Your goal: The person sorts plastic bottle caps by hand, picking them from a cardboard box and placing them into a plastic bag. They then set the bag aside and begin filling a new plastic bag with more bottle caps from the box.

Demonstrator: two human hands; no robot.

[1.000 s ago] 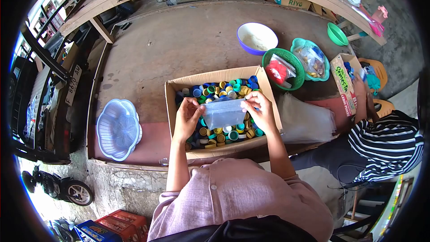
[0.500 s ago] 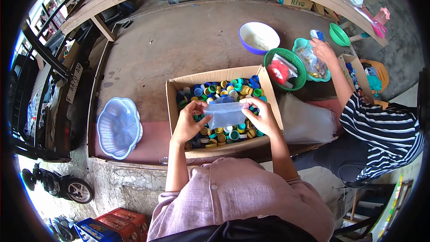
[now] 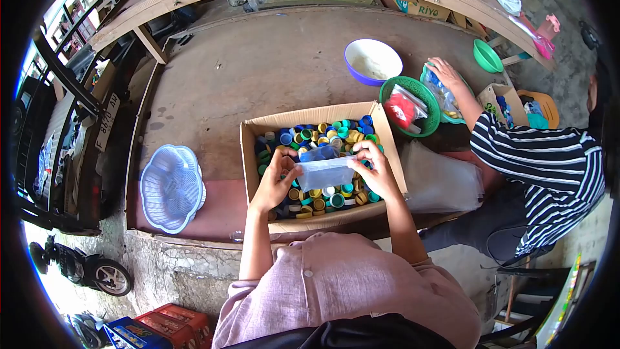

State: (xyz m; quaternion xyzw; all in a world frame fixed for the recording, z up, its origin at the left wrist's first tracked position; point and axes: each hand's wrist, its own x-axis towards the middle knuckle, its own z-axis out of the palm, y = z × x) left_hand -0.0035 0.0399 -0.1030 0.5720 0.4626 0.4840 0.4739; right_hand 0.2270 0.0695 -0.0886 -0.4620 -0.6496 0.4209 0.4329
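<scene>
A small clear plastic bag [image 3: 325, 173] is stretched between my two hands. My left hand [image 3: 279, 179] pinches its left edge, and my right hand [image 3: 374, 169] pinches the right edge. Some blue shows at the top of the bag; I cannot make out whether it lies inside or behind. Both hands are above an open cardboard box [image 3: 278, 115] full of blue, green, yellow and white bottle caps [image 3: 318, 204]. Large clear plastic sheets or bags [image 3: 439, 178] lie flat just right of the box.
A light-blue basket [image 3: 171, 187] sits at the left. Behind the box stand a white-and-purple bowl [image 3: 373, 61] and a green basket [image 3: 431, 126] holding red and clear packets. A person in a striped shirt [image 3: 536, 161] reaches into a teal basket [image 3: 454, 116] at the right.
The bag's top edge has been folded or spread differently between my fingers. At the right, the other person's arm has moved left, with the hand now on the teal basket's contents.
</scene>
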